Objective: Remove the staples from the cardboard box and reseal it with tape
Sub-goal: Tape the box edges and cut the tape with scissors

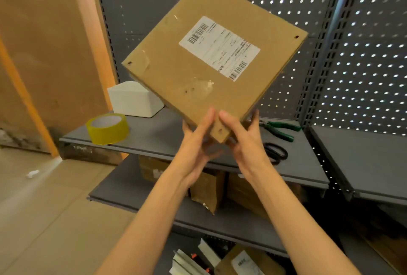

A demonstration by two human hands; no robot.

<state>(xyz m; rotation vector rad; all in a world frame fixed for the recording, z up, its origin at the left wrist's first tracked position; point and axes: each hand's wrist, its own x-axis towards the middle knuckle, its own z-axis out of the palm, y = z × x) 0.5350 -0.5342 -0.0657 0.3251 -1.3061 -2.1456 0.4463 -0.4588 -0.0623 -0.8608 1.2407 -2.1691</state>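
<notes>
A flat brown cardboard box (198,72) with a white shipping label (219,47) is held up in the air, tilted like a diamond, above the grey shelf (154,129). My left hand (198,142) and my right hand (242,140) grip its lowest corner from either side, thumbs on the front face, fingers behind. Small dark marks sit near the box's corners. A roll of yellowish clear tape (108,128) stands on the shelf's left end. Green-handled pliers (279,130) lie on the shelf to the right of the box.
Black scissors (275,152) lie near the shelf's front edge by my right wrist. A white block (135,98) stands behind the tape. Grey pegboard (363,54) backs the shelves. Lower shelves hold several cardboard parcels (209,188). A second shelf (363,160) adjoins at the right.
</notes>
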